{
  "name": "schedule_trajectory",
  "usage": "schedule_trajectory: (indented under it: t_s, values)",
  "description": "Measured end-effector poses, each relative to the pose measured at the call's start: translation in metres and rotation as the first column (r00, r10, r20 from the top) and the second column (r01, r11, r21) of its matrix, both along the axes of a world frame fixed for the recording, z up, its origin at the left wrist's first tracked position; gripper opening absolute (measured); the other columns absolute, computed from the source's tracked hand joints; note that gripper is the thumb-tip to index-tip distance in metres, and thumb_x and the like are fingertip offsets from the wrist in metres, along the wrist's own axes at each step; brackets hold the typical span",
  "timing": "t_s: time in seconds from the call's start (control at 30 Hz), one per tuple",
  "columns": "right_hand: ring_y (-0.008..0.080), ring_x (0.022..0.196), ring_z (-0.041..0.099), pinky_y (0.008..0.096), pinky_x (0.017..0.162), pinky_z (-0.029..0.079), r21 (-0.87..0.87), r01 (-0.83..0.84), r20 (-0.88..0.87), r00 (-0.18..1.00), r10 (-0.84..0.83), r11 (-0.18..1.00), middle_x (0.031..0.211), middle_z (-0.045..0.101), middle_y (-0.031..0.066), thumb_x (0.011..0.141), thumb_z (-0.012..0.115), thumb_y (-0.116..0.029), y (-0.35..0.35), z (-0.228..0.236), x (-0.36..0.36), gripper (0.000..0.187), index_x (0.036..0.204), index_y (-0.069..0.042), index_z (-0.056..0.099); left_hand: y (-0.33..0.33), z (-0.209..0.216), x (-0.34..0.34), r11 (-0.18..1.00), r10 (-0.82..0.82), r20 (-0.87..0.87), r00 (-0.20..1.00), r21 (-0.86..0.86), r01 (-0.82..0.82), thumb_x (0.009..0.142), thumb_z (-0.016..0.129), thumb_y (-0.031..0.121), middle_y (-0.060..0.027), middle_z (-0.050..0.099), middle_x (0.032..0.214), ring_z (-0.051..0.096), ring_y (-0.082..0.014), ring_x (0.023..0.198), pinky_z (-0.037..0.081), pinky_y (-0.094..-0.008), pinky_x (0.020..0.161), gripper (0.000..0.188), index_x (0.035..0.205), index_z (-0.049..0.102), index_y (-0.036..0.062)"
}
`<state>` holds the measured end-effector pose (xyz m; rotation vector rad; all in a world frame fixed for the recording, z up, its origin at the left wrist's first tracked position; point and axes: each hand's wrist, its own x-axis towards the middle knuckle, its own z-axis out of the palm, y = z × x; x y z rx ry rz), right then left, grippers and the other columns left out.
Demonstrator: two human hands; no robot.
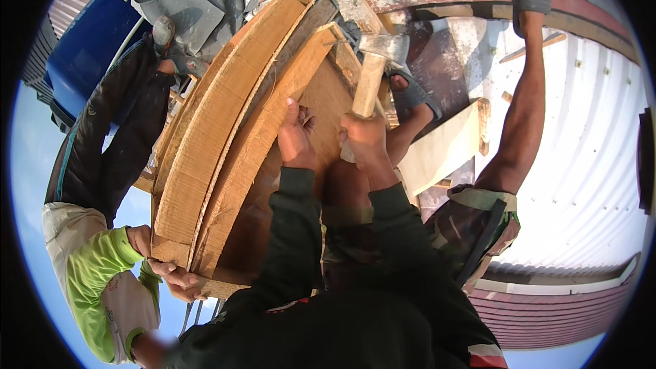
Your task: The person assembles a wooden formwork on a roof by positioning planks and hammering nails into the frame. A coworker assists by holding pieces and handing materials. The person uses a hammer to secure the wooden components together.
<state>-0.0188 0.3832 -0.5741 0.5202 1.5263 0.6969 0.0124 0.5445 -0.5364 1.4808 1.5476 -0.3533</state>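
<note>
My right hand point(365, 137) is closed round the wooden handle of a hatchet point(369, 85). Its worn metal head point(384, 46) points away from me, above the far end of a curved wooden frame point(212, 116). My left hand point(296, 138) is closed, fingers curled and thumb up, against the inner edge of the frame's nearest curved board point(256, 137). Whatever it pinches, if anything, is too small to make out. Behind both hands lies a brown wooden panel point(318, 99). On the left, a co-worker's hands point(174, 277) hold the frame's near end.
A co-worker in a lime-sleeved shirt point(102, 280) bends at the left, near a blue container point(92, 51). Grey sheeting point(184, 0) lies at the far left. My sandalled foot point(529, 0) rests far right, beside white corrugated roofing point(574, 143). A pale board point(441, 147) lies between my legs.
</note>
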Motion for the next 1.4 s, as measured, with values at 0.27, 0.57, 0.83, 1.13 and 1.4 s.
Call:
schedule_trajectory:
  t_s: [0.27,0.57,0.83,1.13,1.4]
  values:
    - [0.0172,0.056,0.054,0.0333,0.051,0.047,-0.820,-0.147,0.102,0.914,0.393,0.554,0.072,0.055,0.0075,0.083,0.060,0.000,-0.077,-0.032,0.015,0.023,0.105,0.004,0.058,-0.039,0.014,0.028,0.943,-0.255,-0.244,0.936,-0.276,0.185,0.102,0.054,0.038,-0.0040,0.070,0.092,0.066,-0.0172,0.085,0.050,-0.0271,0.075,0.050,0.130,0.057,-0.0022]
    - [0.0161,0.054,0.052,0.0343,0.049,0.046,-0.471,-0.223,0.222,0.907,0.359,0.854,0.072,0.054,0.0061,0.082,0.063,-0.003,-0.035,-0.019,0.031,0.008,0.088,0.001,0.058,-0.007,-0.098,0.136,-0.188,-0.800,-0.475,-0.367,-0.382,0.905,0.099,0.047,0.046,-0.0282,0.055,0.137,0.055,-0.0443,0.124,0.043,-0.0467,0.106,0.072,0.145,0.039,-0.0084]
    - [0.0174,0.056,0.055,0.0334,0.049,0.047,-0.466,-0.319,0.348,0.792,0.502,0.825,0.074,0.056,0.0067,0.085,0.061,-0.005,-0.029,-0.025,0.015,0.009,0.093,-0.003,0.058,0.019,-0.128,0.121,0.051,-0.756,-0.551,-0.353,-0.588,0.807,0.095,0.043,0.064,-0.0301,0.044,0.148,0.040,-0.0429,0.141,0.028,-0.0447,0.118,0.092,0.150,0.032,-0.0083]
    - [0.0187,0.057,0.063,0.0338,0.052,0.051,-0.691,-0.505,0.364,0.375,0.852,0.518,0.080,0.065,0.0108,0.088,0.064,-0.013,-0.023,-0.139,0.062,0.040,0.123,0.004,0.053,0.035,-0.128,0.121,0.155,-0.781,-0.583,-0.226,-0.530,0.834,0.077,0.066,0.066,-0.0342,0.051,0.140,0.049,-0.0441,0.132,0.036,-0.0429,0.111,0.097,0.133,0.054,-0.0124]
    - [0.0294,0.085,0.073,0.0408,0.078,0.056,-0.924,-0.163,0.371,-0.152,0.916,0.347,0.108,0.068,0.0238,0.091,0.062,-0.026,0.004,-0.257,0.213,0.065,0.145,0.002,0.039,0.036,-0.124,0.118,0.132,-0.789,-0.557,-0.261,-0.568,0.812,0.065,0.078,0.059,-0.0306,0.060,0.125,0.057,-0.0404,0.120,0.041,-0.0413,0.106,0.100,0.128,0.054,-0.0155]
